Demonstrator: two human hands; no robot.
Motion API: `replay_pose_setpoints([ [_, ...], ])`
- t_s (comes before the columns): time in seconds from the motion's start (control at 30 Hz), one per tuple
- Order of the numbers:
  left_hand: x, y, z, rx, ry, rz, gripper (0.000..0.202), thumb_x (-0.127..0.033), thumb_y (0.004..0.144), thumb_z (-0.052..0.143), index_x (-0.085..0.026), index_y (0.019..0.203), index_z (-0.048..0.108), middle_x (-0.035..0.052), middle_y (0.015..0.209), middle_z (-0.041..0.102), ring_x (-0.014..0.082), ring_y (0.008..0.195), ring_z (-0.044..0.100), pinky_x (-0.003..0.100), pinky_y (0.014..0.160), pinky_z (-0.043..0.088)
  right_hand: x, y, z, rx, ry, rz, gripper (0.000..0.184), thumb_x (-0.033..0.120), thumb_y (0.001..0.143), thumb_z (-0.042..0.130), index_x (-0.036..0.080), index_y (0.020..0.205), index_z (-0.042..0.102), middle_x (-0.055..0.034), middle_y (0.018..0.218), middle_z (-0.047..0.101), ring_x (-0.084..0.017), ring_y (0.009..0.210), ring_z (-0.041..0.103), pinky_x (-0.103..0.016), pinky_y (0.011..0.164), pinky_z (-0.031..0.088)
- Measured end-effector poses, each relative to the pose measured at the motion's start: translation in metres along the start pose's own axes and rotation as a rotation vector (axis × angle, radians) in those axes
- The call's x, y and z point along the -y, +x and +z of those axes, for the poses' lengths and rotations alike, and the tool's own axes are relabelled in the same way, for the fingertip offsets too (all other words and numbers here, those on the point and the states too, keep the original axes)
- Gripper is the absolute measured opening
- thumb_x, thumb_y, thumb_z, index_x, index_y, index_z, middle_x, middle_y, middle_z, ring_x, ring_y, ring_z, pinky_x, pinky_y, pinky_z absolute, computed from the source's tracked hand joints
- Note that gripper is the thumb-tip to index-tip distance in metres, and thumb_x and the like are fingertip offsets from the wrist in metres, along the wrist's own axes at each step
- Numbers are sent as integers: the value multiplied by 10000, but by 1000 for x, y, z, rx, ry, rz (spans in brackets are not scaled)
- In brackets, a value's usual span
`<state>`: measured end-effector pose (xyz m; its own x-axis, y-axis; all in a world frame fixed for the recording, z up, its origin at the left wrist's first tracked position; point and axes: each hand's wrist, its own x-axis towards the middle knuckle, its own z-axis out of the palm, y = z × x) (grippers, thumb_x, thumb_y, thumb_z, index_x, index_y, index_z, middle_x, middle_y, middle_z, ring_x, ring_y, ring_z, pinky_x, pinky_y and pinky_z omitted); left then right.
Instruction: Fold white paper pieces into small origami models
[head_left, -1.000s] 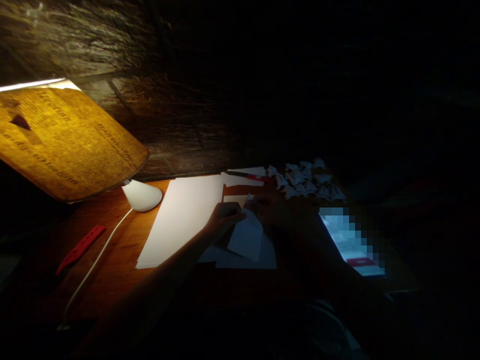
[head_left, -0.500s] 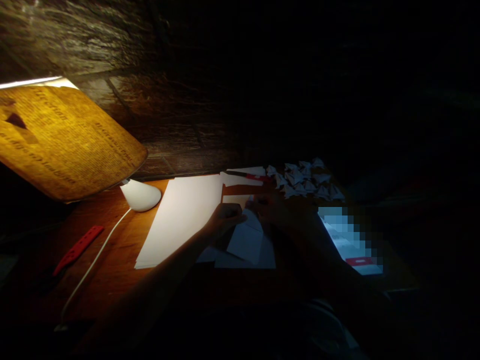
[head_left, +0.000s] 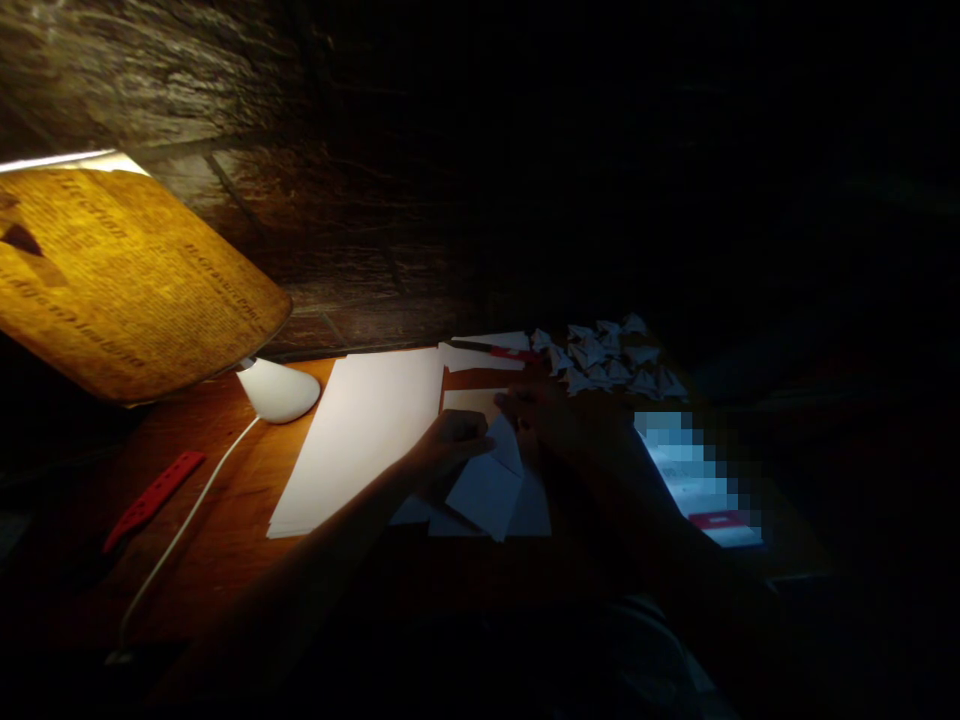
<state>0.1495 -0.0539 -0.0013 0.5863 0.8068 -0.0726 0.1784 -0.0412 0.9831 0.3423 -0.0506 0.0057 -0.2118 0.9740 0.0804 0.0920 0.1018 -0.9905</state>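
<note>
A partly folded sheet of white paper (head_left: 487, 488) is held above the table, its pointed top between my two hands. My left hand (head_left: 455, 435) is closed on its upper left edge. At the upper right of the paper, my right hand (head_left: 536, 410) has its fingers bent and pressed on the tip; shadow hides most of them. Beneath the folded paper lie flat white sheets (head_left: 534, 515). Left of my hands is a stack of larger white paper (head_left: 367, 420).
A lamp (head_left: 150, 290) with a printed shade stands at left, its white cord (head_left: 180, 530) beside a red strip with holes (head_left: 154, 500). A red-and-black tool (head_left: 510, 352) lies on paper at the back. Several folded paper pieces (head_left: 600, 355) and a lit screen (head_left: 694, 480) sit at right.
The folded paper has turned slightly, its lower end swinging a little leftward and down. Both hands stay close to it. The whole view has shifted slightly.
</note>
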Motion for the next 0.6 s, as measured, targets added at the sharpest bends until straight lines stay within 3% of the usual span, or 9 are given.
replay_pose_setpoints([
  [0.23,-1,-1,0,-17,4,-6,376,-404,742,730,-190,617,447,-53,587,418,88,553,382,228,524,254,-3,0,-1,11,-7,22,602,753,741,665,207,551,501,36,532,475,-100,524,419,-247,508,326],
  [0.33,-2,-2,1,-53,-44,-35,369,-426,732,736,-184,640,473,-45,607,450,94,567,415,228,537,277,-1,-1,-1,69,3,46,609,778,732,649,196,590,538,24,567,512,-107,547,444,-241,509,326],
  [0.6,-3,-2,2,-187,-75,-24,406,-448,699,775,-182,632,475,-48,588,453,91,556,408,219,524,276,5,-4,-2,161,-104,96,642,794,697,669,193,542,504,50,517,421,-85,501,355,-249,475,242],
])
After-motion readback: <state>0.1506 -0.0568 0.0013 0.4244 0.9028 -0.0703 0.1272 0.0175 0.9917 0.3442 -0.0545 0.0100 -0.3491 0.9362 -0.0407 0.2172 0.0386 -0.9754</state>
